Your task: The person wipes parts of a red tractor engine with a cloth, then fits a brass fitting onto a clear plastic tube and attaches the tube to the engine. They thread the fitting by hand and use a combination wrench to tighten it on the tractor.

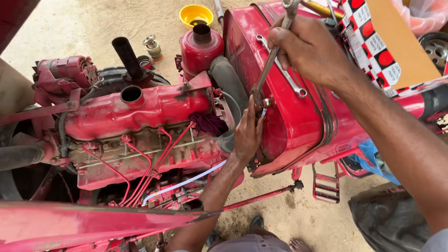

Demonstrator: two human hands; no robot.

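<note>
I look down on a red tractor engine [140, 112] and its red fuel tank [289, 93]. My right hand [310, 51] grips a long steel spanner [273, 56] whose lower end sits on a small round fitting [266, 102] at the tank's front edge. My left hand [248, 133] reaches up from below, its fingers pinched at that same fitting. A thin white hose [186, 182] runs from there down across the engine. A second spanner [284, 74] lies flat on the tank top.
A yellow bowl [196, 15] and small metal parts [153, 46] lie on the sandy ground beyond the engine. A black exhaust stub [127, 56] stands upright. A red-and-white checked carton [382, 42] rests on the tank. A red bonnet panel [84, 224] crosses the foreground. A bare foot [298, 245] shows below.
</note>
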